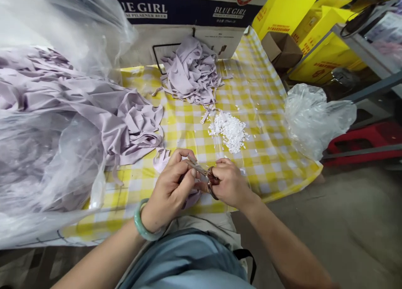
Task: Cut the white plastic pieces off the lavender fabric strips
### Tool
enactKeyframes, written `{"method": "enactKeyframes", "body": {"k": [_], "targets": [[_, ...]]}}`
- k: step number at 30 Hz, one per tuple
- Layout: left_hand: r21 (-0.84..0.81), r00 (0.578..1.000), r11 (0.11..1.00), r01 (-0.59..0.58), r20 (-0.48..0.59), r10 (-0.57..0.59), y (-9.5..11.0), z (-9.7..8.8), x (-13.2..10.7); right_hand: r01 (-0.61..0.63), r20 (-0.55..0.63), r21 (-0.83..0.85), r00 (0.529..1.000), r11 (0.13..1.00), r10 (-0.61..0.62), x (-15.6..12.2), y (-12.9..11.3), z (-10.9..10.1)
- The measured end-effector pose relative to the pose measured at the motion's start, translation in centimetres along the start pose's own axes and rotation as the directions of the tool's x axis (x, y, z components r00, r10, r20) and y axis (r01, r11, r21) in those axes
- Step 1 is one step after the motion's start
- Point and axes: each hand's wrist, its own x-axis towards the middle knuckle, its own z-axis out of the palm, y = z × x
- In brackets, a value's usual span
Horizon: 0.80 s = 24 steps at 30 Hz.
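My right hand (230,182) is closed round the dark handles of a pair of scissors (200,169), whose blades point left toward my other hand. My left hand (176,180), with a green bangle on its wrist, pinches a piece of lilac fabric (192,199) that hangs down below the fingers. The blades lie at the left fingertips; exactly what is between them I cannot make out. Just beyond the hands is a heap of small white pieces (230,132). A pile of lilac fabric pieces (193,71) sits farther back.
A yellow-checked cloth (266,155) covers the table. More lilac fabric (119,117) spreads over the left side, partly under clear plastic (72,163). Cardboard boxes (185,25) wall off the back. A clear plastic bag (314,117) hangs at the right edge, near metal shelving (364,54).
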Motion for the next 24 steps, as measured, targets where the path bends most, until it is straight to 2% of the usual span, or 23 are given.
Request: {"method": "enactKeyframes", "body": {"k": [2,4,6,8,10,13,15,17,18,20,22,24], "targets": [[0.001,0.999,1.0,0.001,0.048,-0.001,-0.2,0.7,1.1,-0.081,-0.032,-0.02,0.996,0.997,0.08,-0.4,0.8,-0.4],[0.004,0.995,1.0,0.003,0.095,-0.004,-0.3,1.1,2.0,-0.223,-0.054,0.003,0.973,0.975,0.222,-0.8,1.7,-1.1],[0.031,0.989,0.999,0.01,0.147,-0.014,-0.5,1.0,2.5,-0.367,-0.077,0.041,0.926,0.929,0.369,-1.1,2.4,-2.0],[0.137,0.984,0.991,0.003,0.175,-0.027,-1.0,0.1,2.2,-0.416,-0.129,0.043,0.899,0.908,0.418,-1.2,2.8,-2.8],[0.351,0.99,0.936,-0.012,0.138,-0.039,-1.8,-1.2,0.7,-0.346,-0.157,0.021,0.925,0.938,0.345,-1.2,2.5,-2.9],[0.617,0.993,0.787,-0.003,0.096,-0.071,-3.5,-3.2,-3.3,-0.16,-0.059,0.068,0.985,0.985,0.164,-1.5,0.6,-0.8],[0.638,0.989,0.77,-0.028,0.131,-0.073,-4.5,-3.9,-5.9,-0.085,0.031,0.116,0.996,0.99,0.082,-1.8,-1.3,1.7],[0.567,0.987,0.819,-0.092,0.162,-0.001,-4.9,-4.3,-6.9,-0.052,0.084,0.14,0.996,0.989,0.041,-1.7,-2.8,4.1],[0.521,0.986,0.846,-0.118,0.163,0.037,-4.7,-4.5,-6.5,-0.054,0.081,0.161,0.996,0.985,0.041,-1.1,-3.3,4.8],[0.456,0.986,0.879,-0.142,0.139,0.087,-3.4,-5.2,-3.6,-0.051,0.017,0.21,0.999,0.976,0.049,1.4,-3.8,4.7],[0.461,0.989,0.875,-0.15,0.058,0.139,-1.0,-6.2,1.6,-0.016,-0.099,0.266,0.994,0.964,0.043,5.9,-4.1,2.3],[0.502,0.965,0.842,-0.195,-0.057,0.257,1.6,-7.4,7.7,0.055,-0.241,0.3,0.97,0.952,0.02,11.8,-4.2,-1.9]]}}
